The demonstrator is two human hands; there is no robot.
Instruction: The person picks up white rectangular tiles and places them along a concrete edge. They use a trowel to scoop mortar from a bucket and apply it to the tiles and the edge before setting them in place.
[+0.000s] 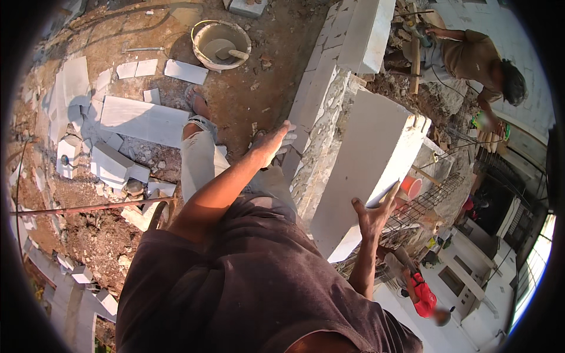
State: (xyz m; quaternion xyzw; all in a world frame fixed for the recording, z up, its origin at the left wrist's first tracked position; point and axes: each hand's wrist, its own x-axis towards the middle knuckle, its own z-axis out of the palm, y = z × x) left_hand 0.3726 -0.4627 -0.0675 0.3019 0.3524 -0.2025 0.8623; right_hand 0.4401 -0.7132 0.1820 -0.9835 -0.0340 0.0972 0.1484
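A large white lightweight concrete block [365, 153] stands over the wall beside me, with its broad grey-white face toward my left. My right hand [376, 215] grips the block's near edge, thumb on the broad face and fingers along the sunlit side. My left hand [276, 141] is raised over the row of laid blocks [303, 103], fingers stretched out and holding nothing; grey mortar coats its fingertips. Rough mortar [321, 132] runs along the wall between the laid blocks and the large block. Another white block [368, 35] sits farther along the wall.
A mortar bucket [221, 45] with a tool inside stands on the dirt. Cut slabs [144, 119] and block scraps lie at left, near a rusty bar [88, 207]. Beyond the wall are steel mesh [432, 197], an orange bucket [411, 187], a person with a power tool [477, 59] and another in red [422, 297].
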